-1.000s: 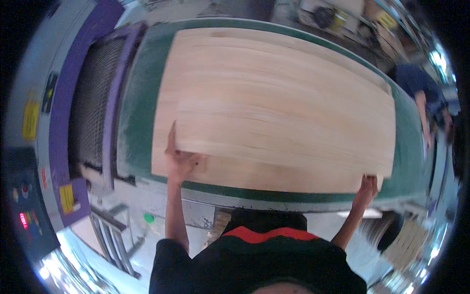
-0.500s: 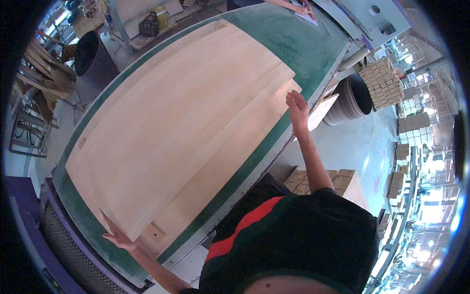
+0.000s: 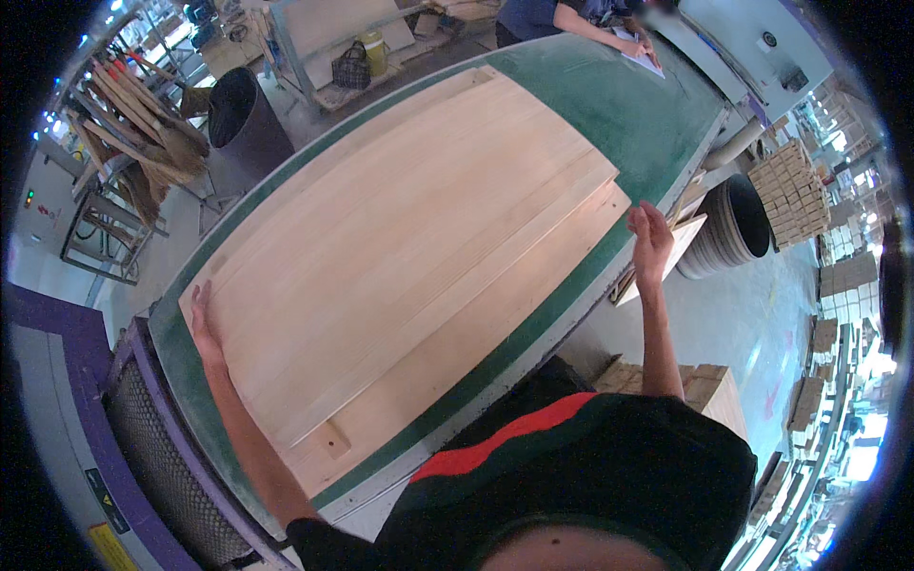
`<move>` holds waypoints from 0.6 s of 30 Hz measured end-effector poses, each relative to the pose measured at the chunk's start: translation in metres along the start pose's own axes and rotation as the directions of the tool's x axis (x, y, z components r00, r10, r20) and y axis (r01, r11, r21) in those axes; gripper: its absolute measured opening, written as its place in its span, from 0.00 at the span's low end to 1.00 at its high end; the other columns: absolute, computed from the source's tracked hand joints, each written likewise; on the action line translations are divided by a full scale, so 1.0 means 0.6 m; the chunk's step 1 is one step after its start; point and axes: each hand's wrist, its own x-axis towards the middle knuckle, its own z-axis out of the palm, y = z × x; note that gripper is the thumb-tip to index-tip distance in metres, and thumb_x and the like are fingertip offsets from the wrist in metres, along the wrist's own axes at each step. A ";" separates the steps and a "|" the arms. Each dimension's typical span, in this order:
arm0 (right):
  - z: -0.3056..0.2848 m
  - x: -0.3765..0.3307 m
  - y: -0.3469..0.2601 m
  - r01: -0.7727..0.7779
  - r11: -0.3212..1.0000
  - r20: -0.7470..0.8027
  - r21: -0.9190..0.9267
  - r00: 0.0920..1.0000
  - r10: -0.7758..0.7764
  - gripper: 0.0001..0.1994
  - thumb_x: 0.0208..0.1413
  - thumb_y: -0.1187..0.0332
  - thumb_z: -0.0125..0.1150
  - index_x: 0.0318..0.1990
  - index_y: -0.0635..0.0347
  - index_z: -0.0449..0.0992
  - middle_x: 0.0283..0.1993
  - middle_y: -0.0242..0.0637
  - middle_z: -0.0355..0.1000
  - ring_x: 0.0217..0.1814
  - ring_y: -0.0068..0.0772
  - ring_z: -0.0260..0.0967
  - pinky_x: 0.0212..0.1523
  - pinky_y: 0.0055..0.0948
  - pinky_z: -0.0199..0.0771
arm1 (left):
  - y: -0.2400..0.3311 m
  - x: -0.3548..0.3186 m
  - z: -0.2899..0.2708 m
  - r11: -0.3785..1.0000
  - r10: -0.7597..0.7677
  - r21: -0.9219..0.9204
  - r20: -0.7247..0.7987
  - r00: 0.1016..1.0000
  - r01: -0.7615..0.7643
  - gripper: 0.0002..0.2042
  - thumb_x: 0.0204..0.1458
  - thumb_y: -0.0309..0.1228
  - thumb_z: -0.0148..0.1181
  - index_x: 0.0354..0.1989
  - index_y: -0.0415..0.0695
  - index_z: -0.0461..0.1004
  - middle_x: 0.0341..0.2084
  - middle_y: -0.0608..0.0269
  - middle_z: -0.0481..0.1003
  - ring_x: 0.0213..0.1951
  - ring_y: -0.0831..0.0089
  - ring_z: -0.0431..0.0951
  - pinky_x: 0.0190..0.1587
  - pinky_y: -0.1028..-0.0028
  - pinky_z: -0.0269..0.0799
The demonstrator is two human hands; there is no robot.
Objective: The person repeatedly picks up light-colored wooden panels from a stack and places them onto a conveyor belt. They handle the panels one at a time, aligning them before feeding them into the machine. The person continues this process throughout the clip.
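Pressing flat against the two ends of one large pale wooden panel [image 3: 400, 257], the person's two hands hold nothing closed: the left hand [image 3: 203, 328] lies open with its fingers stretched along the panel's end nearest the purple machine [image 3: 57, 419], and the right hand [image 3: 651, 240] stands open, palm against the opposite end, fingers straight and together. The panel (built of several long boards side by side, with one small square patch near its near corner) lies flat on the single green table [image 3: 657, 124], covering most of it. Its near long edge runs close to the table's near rim, leaving only a thin green strip; beyond the right hand a broad bare stretch of green reaches to the far end. There one other person [image 3: 557, 17] in a dark blue sleeve leans over a sheet of paper [image 3: 643, 57]. Two dark round bins stand on the floor, one [image 3: 249, 119] past the table's far side, one [image 3: 733, 228] just right of the right hand. Stacks of small wooden blocks [image 3: 790, 190] line the floor on the right, with open grey floor between them and the table.
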 end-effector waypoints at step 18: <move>0.029 0.340 0.137 0.042 0.996 0.463 0.082 0.883 -0.076 0.17 0.62 0.60 0.55 0.45 0.69 0.74 0.33 0.36 0.76 0.35 0.22 0.73 0.35 0.23 0.73 | 0.077 0.113 0.458 0.238 0.356 0.864 0.347 0.868 -0.443 0.20 0.53 0.42 0.61 0.50 0.42 0.72 0.51 0.45 0.71 0.57 0.52 0.68 0.58 0.62 0.64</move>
